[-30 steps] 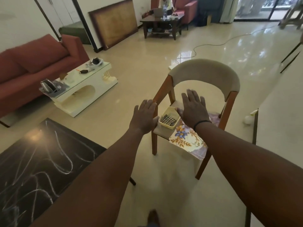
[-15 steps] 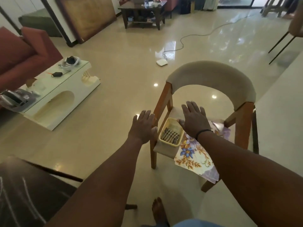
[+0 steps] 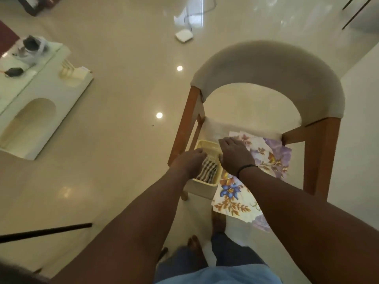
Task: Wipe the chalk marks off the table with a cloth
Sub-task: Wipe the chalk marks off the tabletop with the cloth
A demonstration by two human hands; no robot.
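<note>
Below me on the chair (image 3: 266, 78) seat, my left hand (image 3: 189, 162) reaches into the cream basket (image 3: 206, 146) over a striped cloth (image 3: 209, 171), grip unclear; my right hand (image 3: 235, 156) rests flat, fingers straight, on the floral cloth (image 3: 264, 158) beside it.

The chair (image 3: 266, 78) has a beige padded back on orange-brown wooden legs, and at 5 o'clock on its seat lies a cream cloth (image 3: 264, 160) printed with blue and purple flowers and brown leaves. Beside it, a pale yellow basket (image 3: 207, 145) holds dark-and-white striped pieces (image 3: 208, 171). The right hand (image 3: 235, 156) wears a black wristband (image 3: 246, 168).
</note>
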